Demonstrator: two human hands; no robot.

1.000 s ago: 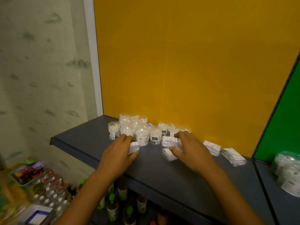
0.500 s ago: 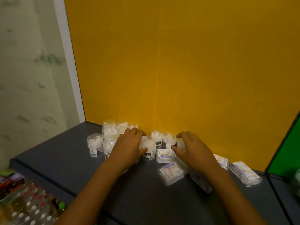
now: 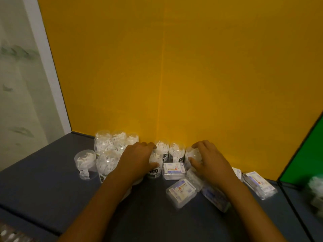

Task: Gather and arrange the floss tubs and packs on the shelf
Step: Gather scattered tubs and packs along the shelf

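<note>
Several clear round floss tubs (image 3: 108,145) stand clustered on the dark shelf (image 3: 43,186) against the yellow back wall. One tub (image 3: 85,163) stands apart at the left. My left hand (image 3: 138,158) curls over a tub (image 3: 154,165) in the middle of the cluster. My right hand (image 3: 208,161) grips another tub (image 3: 191,155) at the right end of the row. Flat clear floss packs lie in front: one pack (image 3: 173,170) between my hands, another pack (image 3: 180,191) nearer me, and more packs (image 3: 260,185) to the right.
The yellow wall (image 3: 174,75) closes off the back of the shelf. A green panel (image 3: 305,154) begins at the right, with blurred white goods (image 3: 316,187) below it. Bottles show on a lower shelf at the bottom left (image 3: 10,236).
Both hands have moved back from the packs at the shelf's front to the tubs by the wall. The view has come closer and shifted right.
</note>
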